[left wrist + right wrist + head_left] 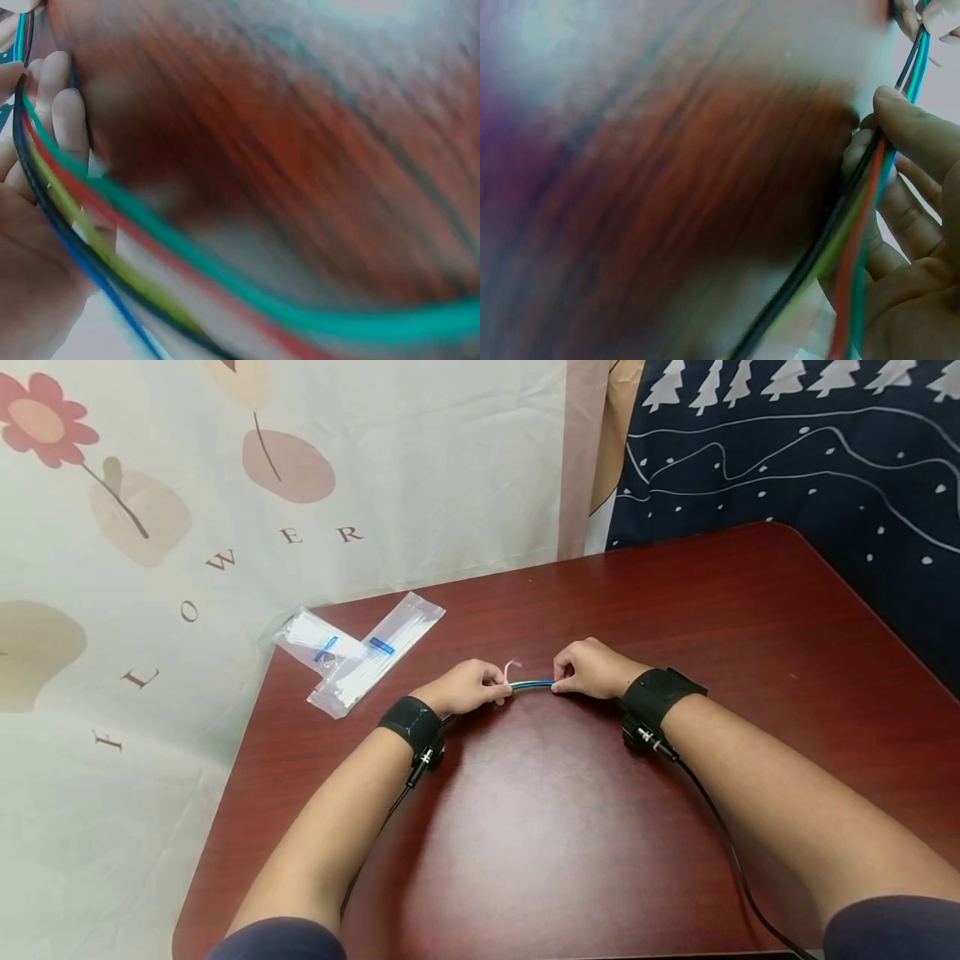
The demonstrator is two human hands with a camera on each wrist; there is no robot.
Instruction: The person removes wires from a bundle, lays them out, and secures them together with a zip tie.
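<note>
A bundle of thin electrical wires (532, 683) stretches between both hands above the table. My left hand (465, 687) pinches the bundle at one point, and a thin, curved white strip (507, 671), which looks like a cable tie, sticks up by its fingertips. A short way to the right, my right hand (592, 668) pinches the same bundle between thumb and fingers. In the left wrist view the loose wires (225, 274) fan out in green, red, yellow, black and blue. The right wrist view shows wires (847, 277) hanging down past the palm.
Two clear plastic bags (390, 643) of long white strips with blue labels lie crossed at the table's back left. The reddish-brown table (712, 610) meets a printed curtain (450, 460) behind. A black cable (720, 827) runs from the right wrist strap.
</note>
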